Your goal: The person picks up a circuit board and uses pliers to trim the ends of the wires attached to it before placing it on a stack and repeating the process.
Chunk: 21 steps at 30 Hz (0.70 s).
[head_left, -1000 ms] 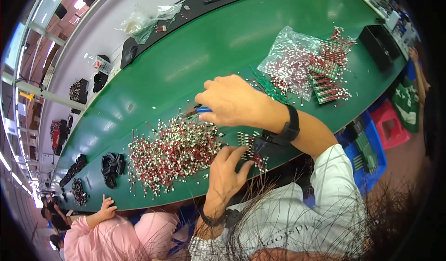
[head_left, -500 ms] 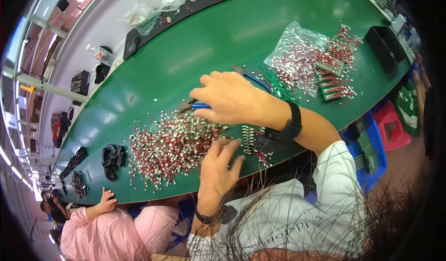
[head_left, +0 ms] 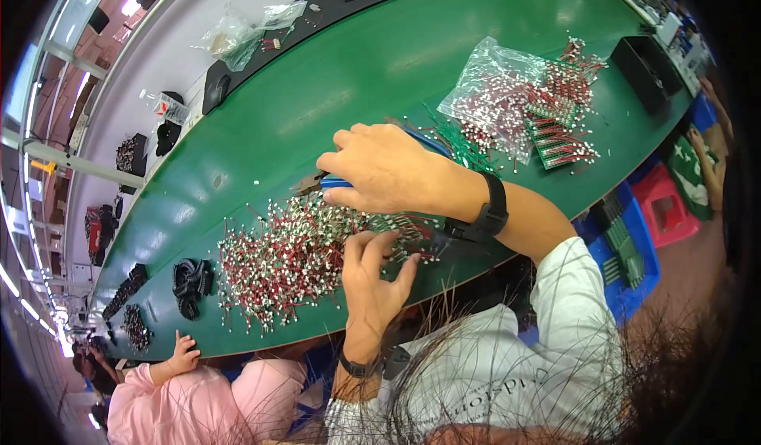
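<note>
My right hand (head_left: 388, 168) is closed around blue-handled pliers (head_left: 336, 182), whose dark jaws point left above the pile. Below it, my left hand (head_left: 372, 275) curls its fingers and thumb around a small strip of red wires with white ends (head_left: 412, 227), at the right edge of the pile; the fingers partly hide it. The large pile of red wires with white connectors (head_left: 281, 267) spreads over the green table to the left. Another blue-handled tool (head_left: 428, 140) lies partly hidden behind my right hand.
Green wires (head_left: 460, 144) lie beside a clear bag of wired parts (head_left: 495, 100) and green boards with red wires (head_left: 555, 140). A black box (head_left: 646, 76) stands far right. Black cable bundles (head_left: 190, 286) lie left. A co-worker's hand (head_left: 184, 354) rests at the table edge.
The strip that lay to the right of my left hand is now between its fingers, with red wires fanned out over that spot. My right hand keeps hold of the pliers in nearly the same place.
</note>
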### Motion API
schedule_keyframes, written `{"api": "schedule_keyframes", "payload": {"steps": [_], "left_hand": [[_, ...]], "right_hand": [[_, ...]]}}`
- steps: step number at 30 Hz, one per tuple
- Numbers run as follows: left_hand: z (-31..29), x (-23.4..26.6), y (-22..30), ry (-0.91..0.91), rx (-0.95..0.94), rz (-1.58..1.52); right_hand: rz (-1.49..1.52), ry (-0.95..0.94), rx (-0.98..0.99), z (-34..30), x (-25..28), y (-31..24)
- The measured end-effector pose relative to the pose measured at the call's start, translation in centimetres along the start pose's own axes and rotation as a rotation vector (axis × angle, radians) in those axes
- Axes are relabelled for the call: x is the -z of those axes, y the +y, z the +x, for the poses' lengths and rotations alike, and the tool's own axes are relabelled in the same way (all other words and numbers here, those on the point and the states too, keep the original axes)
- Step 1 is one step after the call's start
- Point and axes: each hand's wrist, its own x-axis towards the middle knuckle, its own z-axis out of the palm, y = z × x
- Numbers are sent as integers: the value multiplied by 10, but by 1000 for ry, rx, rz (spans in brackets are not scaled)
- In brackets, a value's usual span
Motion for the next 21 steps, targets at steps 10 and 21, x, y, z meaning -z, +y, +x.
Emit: {"api": "schedule_keyframes", "payload": {"steps": [10, 21], "left_hand": [[19, -4, -4, 37, -68, -177], [12, -35, 7, -128, -214, 26]], "right_hand": [[-2, 8, -17, -1, 5, 0], [-3, 29, -11, -1, 7, 2]]}}
